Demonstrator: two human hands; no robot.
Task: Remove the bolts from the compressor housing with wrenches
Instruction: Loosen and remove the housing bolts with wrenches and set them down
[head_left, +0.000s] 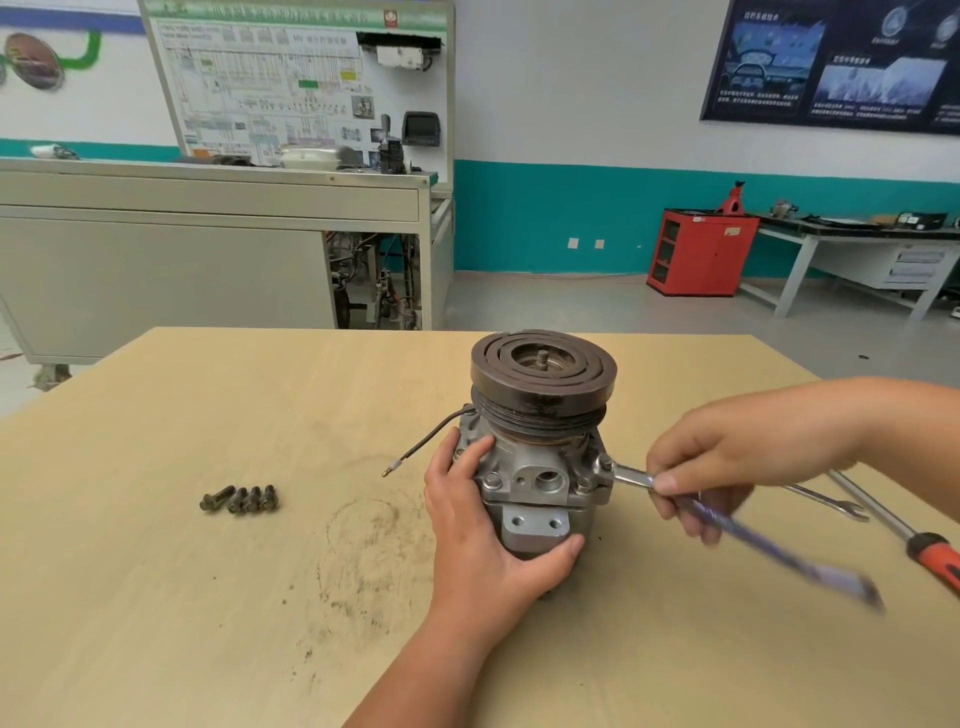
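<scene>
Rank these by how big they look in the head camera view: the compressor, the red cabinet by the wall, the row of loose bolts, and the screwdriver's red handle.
1. compressor, clearly largest.
2. red cabinet, though it stands far off, so its true size is surely understated.
3. and 4. row of loose bolts and red handle: too alike, and the handle is cut by the frame edge.

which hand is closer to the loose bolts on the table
Left. The left hand grips the compressor, right of the bolts; the right hand is farther right, holding a wrench.
</scene>
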